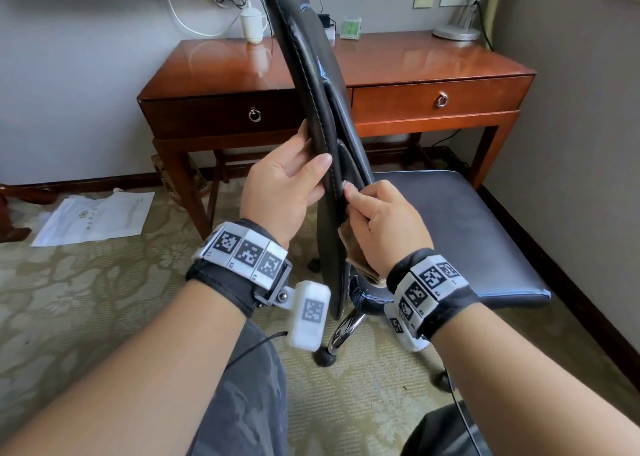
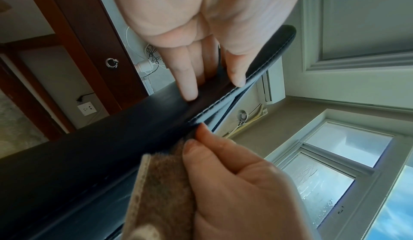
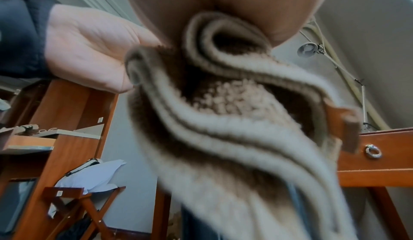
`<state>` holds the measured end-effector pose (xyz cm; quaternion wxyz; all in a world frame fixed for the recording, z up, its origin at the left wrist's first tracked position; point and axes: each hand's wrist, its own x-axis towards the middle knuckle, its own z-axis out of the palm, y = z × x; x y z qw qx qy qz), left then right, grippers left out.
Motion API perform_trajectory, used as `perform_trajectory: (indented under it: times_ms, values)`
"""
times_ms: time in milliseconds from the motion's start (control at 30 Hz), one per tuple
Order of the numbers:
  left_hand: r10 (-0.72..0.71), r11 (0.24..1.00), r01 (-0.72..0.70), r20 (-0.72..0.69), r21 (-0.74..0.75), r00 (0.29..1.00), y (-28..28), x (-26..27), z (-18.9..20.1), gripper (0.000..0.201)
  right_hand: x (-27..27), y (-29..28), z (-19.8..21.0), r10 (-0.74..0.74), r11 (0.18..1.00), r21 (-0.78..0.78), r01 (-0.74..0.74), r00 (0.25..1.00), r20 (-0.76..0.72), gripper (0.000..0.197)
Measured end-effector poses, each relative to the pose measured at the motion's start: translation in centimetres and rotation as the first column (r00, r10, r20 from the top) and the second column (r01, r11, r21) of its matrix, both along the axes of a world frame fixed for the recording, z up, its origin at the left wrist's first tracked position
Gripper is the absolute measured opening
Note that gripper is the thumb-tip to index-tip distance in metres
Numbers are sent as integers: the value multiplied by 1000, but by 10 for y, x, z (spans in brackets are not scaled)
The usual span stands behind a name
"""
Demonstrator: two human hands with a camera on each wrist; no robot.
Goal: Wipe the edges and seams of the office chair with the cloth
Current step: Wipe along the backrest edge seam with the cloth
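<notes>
Nearest the camera, the right hand (image 1: 381, 218) pinches a folded brown cloth (image 2: 161, 187) between thumb and curled fingers (image 2: 201, 148), pressing its tip against the stitched seam at the edge of the office chair (image 1: 311, 85) backrest, low on the panel. Just left of it, the left hand (image 1: 280, 192) grips the same edge, thumb in front and fingers (image 2: 187, 77) wrapped behind. The chair's dark seat (image 1: 460, 234) lies to the right. Beyond stands a wooden counter (image 1: 433, 61) carrying a white mug (image 1: 252, 23) and a lamp base (image 1: 457, 31).
</notes>
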<state>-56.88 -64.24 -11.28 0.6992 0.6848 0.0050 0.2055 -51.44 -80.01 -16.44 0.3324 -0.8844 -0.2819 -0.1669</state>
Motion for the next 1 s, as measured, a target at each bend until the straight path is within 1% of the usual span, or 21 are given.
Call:
perform_trajectory:
  times_ms: [67,100,133,200,233,267,300,333,433,633,867,1000]
  values:
    - [-2,999,2,-1,-43,1000,-1,0,1,47,5,-6,10,17,995,-97,-23,998,-62,36]
    - [-1,998,1,-1,-61,1000,-1,0,0,46,8,-10,15,23,994,-107,-31,997,-75,32]
    - [-2,998,2,-2,-70,1000,-2,1,0,45,10,-14,20,27,997,-63,-32,997,-72,28]
    - [-3,997,3,-10,-74,1000,-2,1,-3,43,11,-18,26,13,989,151,-7,999,-40,26]
    - [-7,997,6,-16,-79,1000,-2,1,-5,42,11,-19,26,4,965,263,4,1000,-28,26]
    - [-17,996,15,-23,-83,1000,-2,2,-8,42,11,-17,26,-4,941,338,10,1000,-20,28]
    - [-32,996,29,-30,-87,999,-2,2,-11,41,10,-15,24,-8,929,370,10,1000,-7,29]
    - [-45,995,42,-35,-90,998,-2,2,-14,41,9,-11,21,-5,931,366,0,1000,13,29]
    - [-51,994,48,-24,-95,998,-1,3,-23,38,4,-2,4,13,957,288,-34,997,75,27]
    - [-56,997,55,-8,-58,998,-1,4,-35,38,1,-1,-19,3,974,224,-27,994,107,28]
    - [-64,994,65,12,-90,998,-2,6,-42,43,-1,-7,-35,15,987,159,-17,1000,12,30]
    - [-36,995,35,-6,-97,999,-3,4,-40,40,3,-15,-26,50,998,52,-46,996,-80,29]
